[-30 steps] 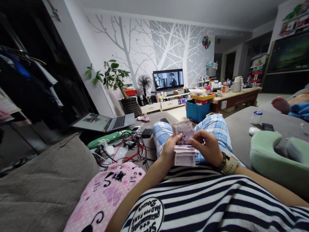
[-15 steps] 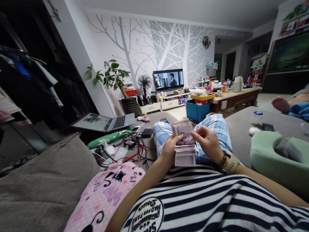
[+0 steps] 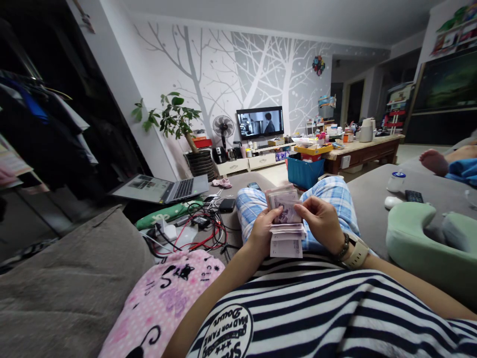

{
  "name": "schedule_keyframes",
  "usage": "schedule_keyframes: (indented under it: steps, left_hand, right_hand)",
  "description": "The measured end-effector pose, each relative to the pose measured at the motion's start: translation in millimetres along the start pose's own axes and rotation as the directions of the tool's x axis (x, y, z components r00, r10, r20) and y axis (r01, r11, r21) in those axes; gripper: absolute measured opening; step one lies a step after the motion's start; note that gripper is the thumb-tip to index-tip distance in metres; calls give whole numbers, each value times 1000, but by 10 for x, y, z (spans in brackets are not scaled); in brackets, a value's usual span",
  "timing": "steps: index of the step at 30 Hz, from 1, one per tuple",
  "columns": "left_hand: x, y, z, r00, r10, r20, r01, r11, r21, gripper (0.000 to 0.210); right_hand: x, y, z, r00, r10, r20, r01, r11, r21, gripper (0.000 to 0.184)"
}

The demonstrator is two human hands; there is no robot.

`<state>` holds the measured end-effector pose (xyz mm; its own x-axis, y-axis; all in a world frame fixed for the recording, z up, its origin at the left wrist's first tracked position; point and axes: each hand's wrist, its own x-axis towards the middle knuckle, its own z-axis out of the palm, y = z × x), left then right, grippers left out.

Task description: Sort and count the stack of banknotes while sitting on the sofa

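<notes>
A thick stack of banknotes (image 3: 285, 200) is held over my lap, between my knees in blue plaid trousers (image 3: 251, 206). My left hand (image 3: 263, 226) is closed round its left side, the thumb lying across the top note. Some notes are folded down toward me, and their pale ends (image 3: 286, 248) hang below the fingers. At the stack's right edge my right hand (image 3: 322, 219) pinches the notes between thumb and forefinger, the other fingers curled. How many notes the right hand grips cannot be made out.
To the left lie an open laptop (image 3: 160, 189), tangled cables (image 3: 208, 228) and a pink cushion (image 3: 167, 303). A green neck pillow (image 3: 413, 238), a remote (image 3: 413, 196) and a lidded jar (image 3: 395, 182) are on the right. Another person's foot (image 3: 434, 161) rests beyond them.
My right hand has shifted slightly, its fingertips now a little lower at the stack's right edge. The left hand keeps its hold. The television picture differs.
</notes>
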<state>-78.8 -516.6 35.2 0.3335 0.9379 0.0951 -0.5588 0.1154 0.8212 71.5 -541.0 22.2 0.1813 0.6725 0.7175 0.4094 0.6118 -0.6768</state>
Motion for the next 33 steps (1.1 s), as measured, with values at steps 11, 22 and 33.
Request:
schedule_keyframes:
  steps: [11,22,33]
  left_hand:
    - [30,-25,-10,999,-21,-31,20,999,-25,19]
    - [8,12,41,994,-91,-63,86,993,-87,27]
    - [-12,54,93,985,-119,-123,113,992,-57,24]
  right_hand:
    - [-13,-54,-16,999,-43,-8,42,995,-90,22]
    - [-30,-69,-5,999,-22,-36,20,999,-43,22]
    - [-70,-71,-10,987,-158,-21,158,987,-14,20]
